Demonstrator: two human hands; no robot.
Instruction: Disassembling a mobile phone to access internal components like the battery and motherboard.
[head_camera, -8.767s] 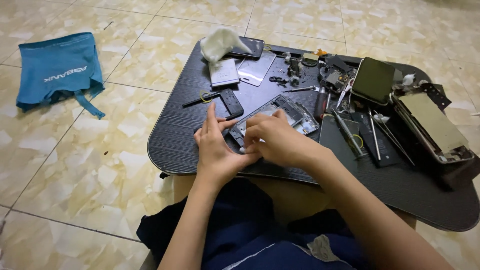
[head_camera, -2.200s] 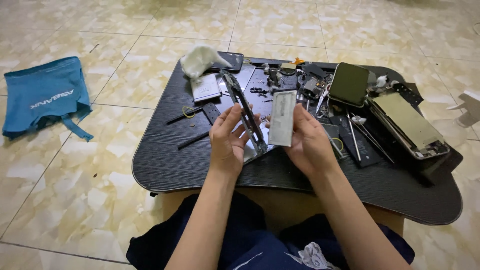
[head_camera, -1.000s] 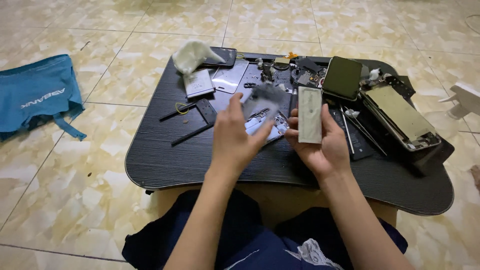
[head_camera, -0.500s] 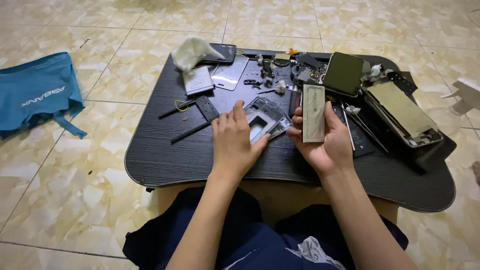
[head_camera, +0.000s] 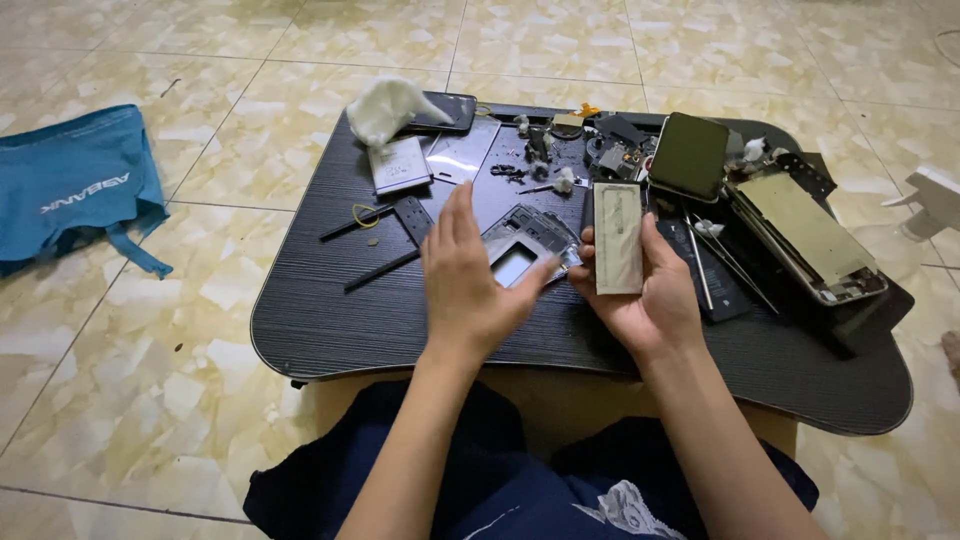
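Since half a second ago, barely shifted: left hand (head_camera: 470, 285) still hovering flat over the opened phone frame (head_camera: 528, 245), right hand (head_camera: 640, 290) still upright with the same part; beneath, black tabletop (head_camera: 330, 320) on pale tiled floor (head_camera: 150, 400), blue bag (head_camera: 75, 190) lying well off to the left; at far right, open tablet-like device (head_camera: 805, 235) with yellowish plate, dark phone (head_camera: 690, 155) just beside it; white crumpled cloth (head_camera: 390, 105) at the far edge; right grip clamped on a slim silver rectangular battery (head_camera: 618, 238), held above the tabletop; left grip spread apart, holding nothing.
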